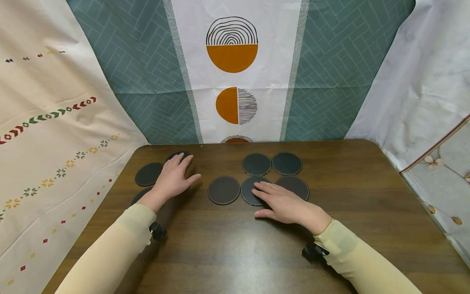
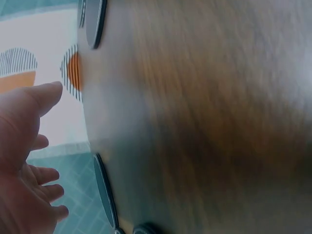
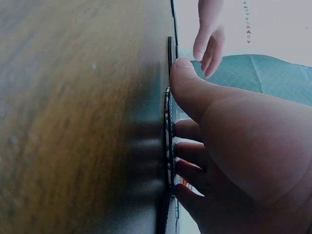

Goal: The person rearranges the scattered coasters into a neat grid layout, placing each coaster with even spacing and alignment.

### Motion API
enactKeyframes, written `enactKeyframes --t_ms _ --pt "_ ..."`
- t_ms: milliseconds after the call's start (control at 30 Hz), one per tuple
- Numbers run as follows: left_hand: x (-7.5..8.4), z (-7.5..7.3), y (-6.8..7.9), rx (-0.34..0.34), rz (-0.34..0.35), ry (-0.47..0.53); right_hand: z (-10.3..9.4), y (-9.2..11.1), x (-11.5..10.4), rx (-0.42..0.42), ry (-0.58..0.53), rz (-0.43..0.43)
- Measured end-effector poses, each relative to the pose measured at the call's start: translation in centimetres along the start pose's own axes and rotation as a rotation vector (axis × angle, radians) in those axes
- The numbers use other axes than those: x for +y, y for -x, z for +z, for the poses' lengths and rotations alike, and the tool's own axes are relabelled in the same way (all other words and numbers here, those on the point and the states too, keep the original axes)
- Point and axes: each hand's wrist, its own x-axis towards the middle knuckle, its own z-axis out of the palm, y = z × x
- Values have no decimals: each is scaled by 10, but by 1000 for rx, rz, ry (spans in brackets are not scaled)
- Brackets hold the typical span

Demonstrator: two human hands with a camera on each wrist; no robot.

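Observation:
Several round, dark coasters with stitched rims lie flat on a wooden table. My right hand (image 1: pixel 284 203) rests its fingers on the coaster (image 1: pixel 249 197) in the front row's middle, thumb out to the side. In the right wrist view, its fingertips meet the top of that coaster (image 3: pixel 168 131), whose edge looks thick and layered. My left hand (image 1: pixel 171 177) reaches over the far-left coaster (image 1: pixel 179 154), fingers spread and relaxed, partly covering it. In the left wrist view, the left hand (image 2: pixel 29 161) holds nothing, with a coaster (image 2: pixel 105 190) beyond its fingers.
Beside the left hand lie two more coasters, one (image 1: pixel 148 174) outward and one (image 1: pixel 138 196) partly under the wrist. Around the right hand are coasters to its left (image 1: pixel 224 190), right (image 1: pixel 295 187) and behind (image 1: pixel 256 164). Patterned cloths (image 1: pixel 147 81) hang behind the wooden table (image 1: pixel 220 245).

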Motion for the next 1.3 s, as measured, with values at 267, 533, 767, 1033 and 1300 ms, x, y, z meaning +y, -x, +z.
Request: enactKeyframes --t_ms 267,533,767,1033,1300 --pt "-21 -1 -6 7 -48 -19 0 -1 1 -4 -2 7" --pt "-39 -1 -10 -14 -111 -25 -1 0 0 3 -4 -1" --pt "-48 -1 -13 -44 -157 -34 -2 -1 -1 3 -4 1" --pt "-60 3 -18 -76 -199 -38 -1 -1 0 6 -9 2" --pt "-63 1 -17 -125 -231 -39 -1 0 0 11 -8 -9"
